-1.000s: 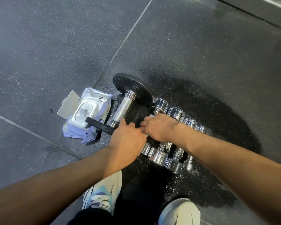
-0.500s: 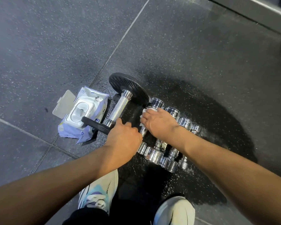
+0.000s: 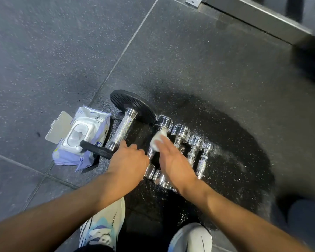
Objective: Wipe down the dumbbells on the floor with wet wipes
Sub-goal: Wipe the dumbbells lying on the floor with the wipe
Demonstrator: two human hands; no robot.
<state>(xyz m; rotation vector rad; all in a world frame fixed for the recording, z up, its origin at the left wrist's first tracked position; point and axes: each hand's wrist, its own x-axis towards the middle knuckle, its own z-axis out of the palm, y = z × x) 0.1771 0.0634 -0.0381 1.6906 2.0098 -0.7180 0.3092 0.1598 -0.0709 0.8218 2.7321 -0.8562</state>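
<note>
Several chrome dumbbells lie side by side on the wet floor. My right hand (image 3: 173, 160) lies over the leftmost chrome dumbbell (image 3: 164, 122), fingers stretched out and pressing a white wet wipe (image 3: 157, 141) onto its handle just below the far head. My left hand (image 3: 129, 160) is curled at that dumbbell's near end, steadying it. Its fingertips are hidden. The other chrome dumbbells (image 3: 180, 132) lie to the right, partly under my right wrist.
A bigger dumbbell with black plates (image 3: 122, 129) lies left of the row, its near plate resting on a wet wipes pack (image 3: 84, 139) with the lid open. My two shoes (image 3: 102, 228) stand close below. A metal rail (image 3: 253, 17) crosses the far right.
My right hand has opened out and slid the wipe along the leftmost chrome dumbbell toward its far head. My left hand has stayed at the near end.
</note>
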